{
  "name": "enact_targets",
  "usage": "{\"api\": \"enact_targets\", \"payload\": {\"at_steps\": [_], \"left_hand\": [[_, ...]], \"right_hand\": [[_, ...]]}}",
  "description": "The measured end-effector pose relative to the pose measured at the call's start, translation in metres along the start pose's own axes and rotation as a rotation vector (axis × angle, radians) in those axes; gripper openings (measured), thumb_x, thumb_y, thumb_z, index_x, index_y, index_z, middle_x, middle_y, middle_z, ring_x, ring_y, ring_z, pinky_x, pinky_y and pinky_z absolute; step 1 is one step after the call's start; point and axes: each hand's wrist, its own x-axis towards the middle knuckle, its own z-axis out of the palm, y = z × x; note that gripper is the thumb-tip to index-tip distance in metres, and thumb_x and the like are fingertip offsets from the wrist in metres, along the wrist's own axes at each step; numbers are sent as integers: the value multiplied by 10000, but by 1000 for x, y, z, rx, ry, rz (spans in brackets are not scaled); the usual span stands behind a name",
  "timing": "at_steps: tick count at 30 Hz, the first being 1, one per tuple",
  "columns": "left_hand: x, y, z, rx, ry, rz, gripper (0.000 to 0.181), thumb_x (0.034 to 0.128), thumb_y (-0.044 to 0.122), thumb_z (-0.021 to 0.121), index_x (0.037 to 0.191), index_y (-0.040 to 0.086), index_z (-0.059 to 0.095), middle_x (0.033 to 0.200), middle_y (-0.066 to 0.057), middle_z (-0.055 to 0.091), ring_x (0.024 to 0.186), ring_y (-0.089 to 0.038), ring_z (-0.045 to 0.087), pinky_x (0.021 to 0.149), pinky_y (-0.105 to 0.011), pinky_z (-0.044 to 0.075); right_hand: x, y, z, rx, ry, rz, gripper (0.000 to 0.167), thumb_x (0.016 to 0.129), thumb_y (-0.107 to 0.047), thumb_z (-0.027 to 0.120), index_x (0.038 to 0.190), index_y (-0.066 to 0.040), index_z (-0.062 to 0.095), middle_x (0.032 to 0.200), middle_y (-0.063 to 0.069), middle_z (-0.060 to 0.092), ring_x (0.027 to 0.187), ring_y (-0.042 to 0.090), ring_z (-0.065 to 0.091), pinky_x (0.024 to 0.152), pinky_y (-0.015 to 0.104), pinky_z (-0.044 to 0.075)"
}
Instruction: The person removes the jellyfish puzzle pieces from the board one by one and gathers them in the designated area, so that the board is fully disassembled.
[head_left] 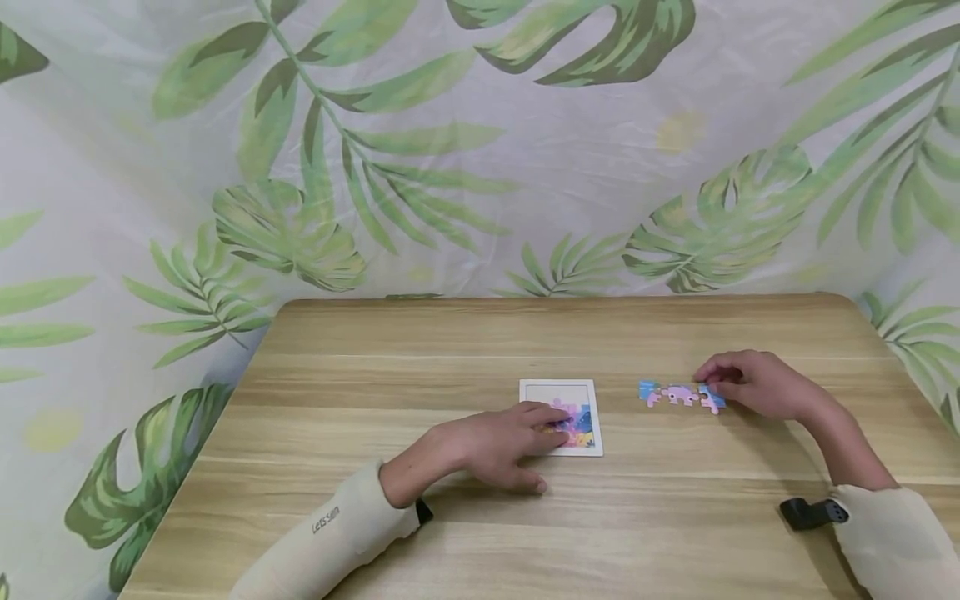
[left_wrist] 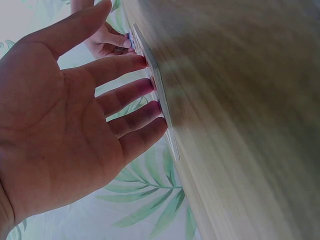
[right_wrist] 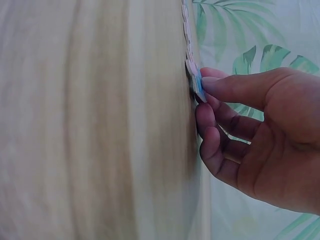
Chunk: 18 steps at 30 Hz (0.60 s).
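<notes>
A white-framed puzzle board [head_left: 598, 433] with a colourful, partly filled picture lies on the table. My left hand [head_left: 498, 446] rests its fingertips on the picture, fingers spread and nearly straight, thumb off to the near side; the left wrist view shows the fingertips touching the board [left_wrist: 162, 95]. To the right of the board is a short row of pink and blue puzzle pieces [head_left: 681, 395]. At the row's right end my right hand [head_left: 765, 387] pinches a blue piece [right_wrist: 198, 86] between thumb and fingers, its edge tilted up a little in the right wrist view.
The wooden table [head_left: 375, 350] reaches back to a leaf-patterned cloth [head_left: 420, 167] hanging behind it. A black device [head_left: 810, 513] is at the right sleeve, and a dark strap part shows at the left cuff.
</notes>
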Motion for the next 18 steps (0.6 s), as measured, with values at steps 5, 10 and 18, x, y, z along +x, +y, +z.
{"api": "enact_targets", "payload": {"at_steps": [5,10,18], "left_hand": [[0,0,0,-4,3,1,701,1050,422,678,1664,197,425,1805,30,210,1678,-229,185,1320,-398,320],[0,0,0,-1,5,5,703,1047,428,684,1662,200,430,1805,33,206,1679,-229,184,1320,-398,320],[-1,-1,-1,-10,15,11,695,1049,414,682,1656,178,439,1802,27,216,1671,-209,200,1322,-384,313]], "right_hand": [[0,-1,-2,4,-6,7,154,1020,-49,703,1149,-75,782,1078,3,777,879,-9,576,762,222,510],[-1,-3,-4,-9,-8,2,153,1038,-73,689,1162,-83,779,1097,0,778,908,-6,588,776,228,518],[7,-37,-6,10,6,-89,199,1058,-78,655,1224,-29,752,1040,2,747,943,78,637,786,262,551]]}}
